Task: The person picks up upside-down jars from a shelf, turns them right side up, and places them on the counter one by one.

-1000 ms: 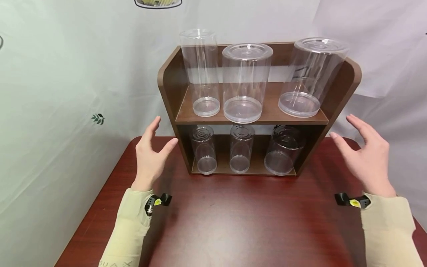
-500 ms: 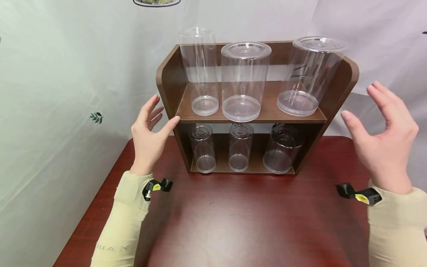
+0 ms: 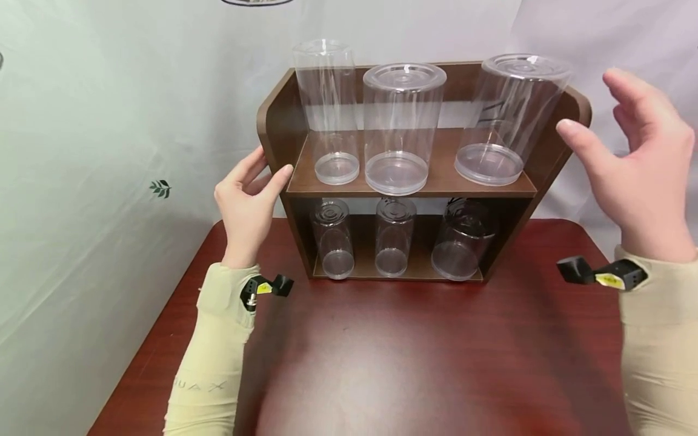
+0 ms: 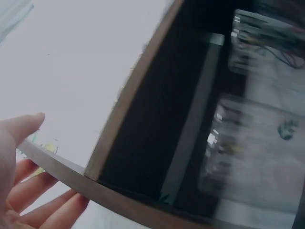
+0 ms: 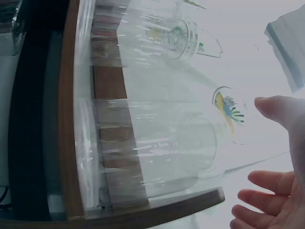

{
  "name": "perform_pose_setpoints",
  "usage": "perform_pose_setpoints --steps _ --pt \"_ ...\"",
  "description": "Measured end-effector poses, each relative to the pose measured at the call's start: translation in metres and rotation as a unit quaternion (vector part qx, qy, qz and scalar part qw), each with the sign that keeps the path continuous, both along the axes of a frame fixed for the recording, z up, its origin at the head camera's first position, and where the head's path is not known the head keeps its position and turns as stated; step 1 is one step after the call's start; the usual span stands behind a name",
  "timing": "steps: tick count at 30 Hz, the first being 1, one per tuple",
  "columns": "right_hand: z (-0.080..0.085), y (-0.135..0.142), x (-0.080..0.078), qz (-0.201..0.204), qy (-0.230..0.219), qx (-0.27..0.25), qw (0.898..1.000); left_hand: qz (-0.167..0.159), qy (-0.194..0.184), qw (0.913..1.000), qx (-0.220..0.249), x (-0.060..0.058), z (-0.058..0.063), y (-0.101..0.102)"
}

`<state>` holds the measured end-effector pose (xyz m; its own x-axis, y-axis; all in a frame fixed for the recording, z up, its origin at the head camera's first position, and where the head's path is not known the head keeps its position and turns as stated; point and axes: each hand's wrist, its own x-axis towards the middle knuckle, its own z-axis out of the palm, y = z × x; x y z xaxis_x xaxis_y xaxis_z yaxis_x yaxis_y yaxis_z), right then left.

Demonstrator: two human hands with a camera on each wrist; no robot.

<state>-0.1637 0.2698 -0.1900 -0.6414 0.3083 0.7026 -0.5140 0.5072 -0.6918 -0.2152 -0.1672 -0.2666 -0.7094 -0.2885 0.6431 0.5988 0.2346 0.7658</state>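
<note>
A brown two-tier wooden shelf (image 3: 409,194) stands on the table with clear plastic jars on both levels. My left hand (image 3: 248,209) is at the shelf's left side panel (image 3: 278,130). Its fingers lie along the panel's outer side and its thumb on the inner side; in the left wrist view the thumb (image 4: 28,126) stands apart from the panel. My right hand (image 3: 646,163) is raised beyond the shelf's right side, fingers spread, holding nothing. Nearest to it is the upper right jar (image 3: 507,121). In the right wrist view, fingers (image 5: 267,191) and thumb stay apart from the shelf.
Beside that jar on the upper level stand a wide middle jar (image 3: 403,127) and a narrow left jar (image 3: 329,115). Below are two narrow jars (image 3: 334,239) and a wider one (image 3: 463,242). The red-brown table (image 3: 392,351) meets pale printed sheeting (image 3: 109,151) behind.
Both hands have risen. My left hand has come to the left panel, with thumb and fingers on either side of it. My right hand has moved up and outward to the right.
</note>
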Motion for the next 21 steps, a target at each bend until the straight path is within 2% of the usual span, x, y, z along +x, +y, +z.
perform_pose_setpoints --steps 6,12,16,21 --pt "0.020 -0.002 -0.019 0.027 -0.102 0.032 0.994 0.057 0.021 0.9982 0.000 -0.006 0.002 0.006" --pt "0.040 -0.010 -0.033 -0.004 -0.184 0.109 0.977 0.073 0.033 0.9966 -0.018 -0.009 0.001 0.007" --pt "0.048 -0.014 -0.039 -0.033 -0.206 0.152 0.966 0.081 0.033 0.9953 -0.041 -0.003 0.007 0.010" --pt "0.051 -0.016 -0.046 -0.050 -0.210 0.165 0.962 0.086 0.028 0.9945 -0.052 0.013 0.017 0.018"
